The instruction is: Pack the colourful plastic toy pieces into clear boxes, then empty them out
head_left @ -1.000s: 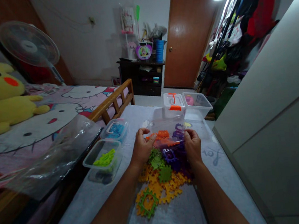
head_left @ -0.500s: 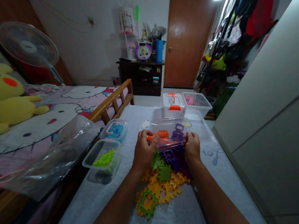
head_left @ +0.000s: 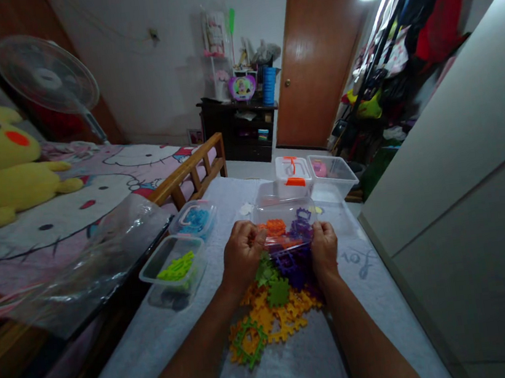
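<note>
Between both hands is a clear plastic container [head_left: 283, 213], gripped by its near corners. My left hand [head_left: 245, 249] is closed on the left corner and my right hand [head_left: 323, 243] on the right. Orange pieces [head_left: 276, 228] and purple toothed pieces [head_left: 302, 223] show through the clear plastic; whether they lie inside or behind it I cannot tell. Just below the container, a heap of toy building pieces spreads over the cloth: purple ones, green ones [head_left: 278, 292] and yellow-orange ones [head_left: 269, 317]. A green open-centred piece [head_left: 249, 342] lies at its near end.
To the left stand an open tub of lime-green pieces [head_left: 176, 267] and a lidded tub of blue pieces [head_left: 194, 220]. Behind are a white-lidded box with orange clips [head_left: 293, 171] and an open clear bin [head_left: 337, 175]. A wooden bed rail [head_left: 189, 172] borders the left side.
My left hand has shifted very slightly, and the orange bit that stuck out by its fingers shows less. The container dips a touch; the rest stays as it was.
</note>
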Tool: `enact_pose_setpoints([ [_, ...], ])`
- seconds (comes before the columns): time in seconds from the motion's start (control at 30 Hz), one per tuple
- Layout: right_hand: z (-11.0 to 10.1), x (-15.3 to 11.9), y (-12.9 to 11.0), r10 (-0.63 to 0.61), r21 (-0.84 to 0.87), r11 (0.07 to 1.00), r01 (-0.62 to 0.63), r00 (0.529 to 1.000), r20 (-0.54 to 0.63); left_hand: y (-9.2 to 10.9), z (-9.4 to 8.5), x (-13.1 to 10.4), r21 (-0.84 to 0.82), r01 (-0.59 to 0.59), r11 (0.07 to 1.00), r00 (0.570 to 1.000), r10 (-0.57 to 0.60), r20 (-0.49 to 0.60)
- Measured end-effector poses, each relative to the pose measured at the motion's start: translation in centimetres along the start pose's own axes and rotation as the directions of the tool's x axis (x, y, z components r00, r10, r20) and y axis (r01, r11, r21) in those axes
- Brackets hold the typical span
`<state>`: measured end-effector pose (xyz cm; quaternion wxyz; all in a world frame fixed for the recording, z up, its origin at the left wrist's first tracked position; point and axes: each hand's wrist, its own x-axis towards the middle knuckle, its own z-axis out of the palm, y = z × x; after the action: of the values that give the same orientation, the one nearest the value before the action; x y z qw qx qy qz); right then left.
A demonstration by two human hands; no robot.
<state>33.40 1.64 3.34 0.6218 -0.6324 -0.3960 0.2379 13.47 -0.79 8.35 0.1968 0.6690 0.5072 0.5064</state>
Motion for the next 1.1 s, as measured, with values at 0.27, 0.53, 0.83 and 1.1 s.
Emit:
enact_pose_setpoints([
  [0.27, -0.2, -0.1, 0.0, -0.015, -0.049, 0.999, 0.015, 1.0, -0.014, -0.3, -0.2, -0.3, -0.059, 0.089, 0.994, 0.996, -0.087, 0.028],
  [0.53, -0.1, -0.3, -0.1, -0.048, -0.035, 0.998, 0.048, 0.999, -0.018, -0.1, -0.6, -0.5, -0.113, 0.193, 0.975, 0.979, -0.185, 0.081],
  [0.83, 0.1, -0.3, 0.0, -0.038, -0.028, 0.999, 0.036, 0.998, -0.055, 1.3, -0.7, -0.8, 0.012, 0.103, 0.995, 0.988, -0.104, 0.113],
  [1.1, 0.0, 0.1, 0.9, 0.007, 0.003, 1.0, -0.007, 0.999, -0.042, 1.3, -0.8, -0.7, 0.041, 0.124, 0.991, 0.98, -0.129, 0.151],
])
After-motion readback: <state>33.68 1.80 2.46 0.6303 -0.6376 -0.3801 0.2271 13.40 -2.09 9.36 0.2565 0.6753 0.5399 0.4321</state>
